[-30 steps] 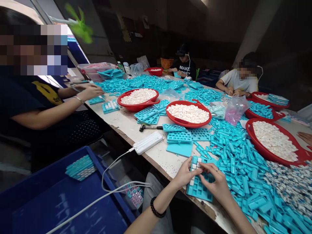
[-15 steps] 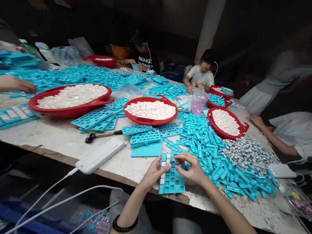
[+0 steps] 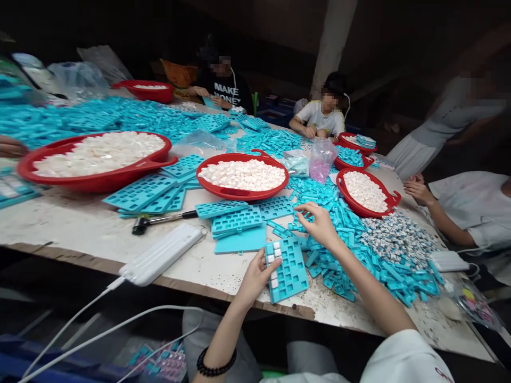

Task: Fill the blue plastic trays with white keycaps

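Observation:
My left hand grips the left edge of a turquoise keypad panel with rows of square openings, its thumb lying on the front. White and turquoise square keycaps fill a column along the panel's left side. Above and to the right of the panel, my right hand is in the air with its fingers apart and nothing visible between them. Beyond it stands a red bowl of white keycaps. More turquoise panels lie stacked behind the one I hold.
Loose turquoise pieces and small black-and-white parts are heaped on the right. A hammer and a white power strip lie to the left. Other red bowls stand around. Several people sit or stand around the table.
My right hand has left the panel, moving up and forward. My left hand still holds the panel, which is now slightly tilted. The view has shifted a little.

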A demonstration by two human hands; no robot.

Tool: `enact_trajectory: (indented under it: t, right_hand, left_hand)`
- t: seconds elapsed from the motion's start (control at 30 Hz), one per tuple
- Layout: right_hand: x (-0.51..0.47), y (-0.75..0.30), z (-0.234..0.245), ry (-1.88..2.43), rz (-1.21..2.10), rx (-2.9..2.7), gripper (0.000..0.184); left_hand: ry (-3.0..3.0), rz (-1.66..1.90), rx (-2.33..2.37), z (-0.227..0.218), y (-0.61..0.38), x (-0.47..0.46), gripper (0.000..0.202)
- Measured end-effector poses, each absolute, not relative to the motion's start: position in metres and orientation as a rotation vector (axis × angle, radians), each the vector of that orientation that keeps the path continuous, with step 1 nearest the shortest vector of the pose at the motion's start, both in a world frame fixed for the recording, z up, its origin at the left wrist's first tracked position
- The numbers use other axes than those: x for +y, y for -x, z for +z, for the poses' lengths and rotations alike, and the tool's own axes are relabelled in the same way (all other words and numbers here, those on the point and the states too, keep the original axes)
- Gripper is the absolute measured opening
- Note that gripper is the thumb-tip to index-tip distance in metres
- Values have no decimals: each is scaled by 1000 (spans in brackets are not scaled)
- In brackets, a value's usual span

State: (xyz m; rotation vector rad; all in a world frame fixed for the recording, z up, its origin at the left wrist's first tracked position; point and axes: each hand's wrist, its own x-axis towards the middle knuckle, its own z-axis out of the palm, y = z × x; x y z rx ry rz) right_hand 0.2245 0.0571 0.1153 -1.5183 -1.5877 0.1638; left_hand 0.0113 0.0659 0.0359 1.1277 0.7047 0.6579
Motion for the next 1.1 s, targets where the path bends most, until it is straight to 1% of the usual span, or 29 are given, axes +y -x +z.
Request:
enact_trajectory:
  t: [0.1,0.23,0.33,0.47,0.6,0.7,0.77,0.93,1.03,1.1]
  right_hand:
    - [8,-255,102,1625,-10,-1402,21]
    - [-79,-324,83,1876,-408,-990,28]
    - [-128,-374,75,2103,-609,-833,37]
    - [-143,-407,74,2238,-545,-884,48]
    - [-123,-420,79,2303,-522,-834,50]
    - [-111,-428,85,2373,-500,-743,44]
    - [-106,-431,88,2418,-468,-676,37]
    - [-101,-434,96,2477,-396,-552,18]
    - [-100,-431,101,2440,-404,-554,15]
    - [-101,-426,104,2379,-435,-573,17]
  left_hand:
    - [-1133,684,712,32,-11,66,79]
    - [-1151,634,705,30,-9,67,98]
    - [-1168,581,681,31,-8,67,99]
    - [-1144,536,656,29,-9,68,96]
    - [-1124,549,676,23,-11,69,97]
    - [-1146,585,732,22,-12,70,97]
    - [-1161,596,766,25,-12,70,97]
    - [-1189,668,887,42,-13,61,87]
    - [-1211,682,878,45,-12,57,86]
    - [-1219,678,847,41,-11,59,86]
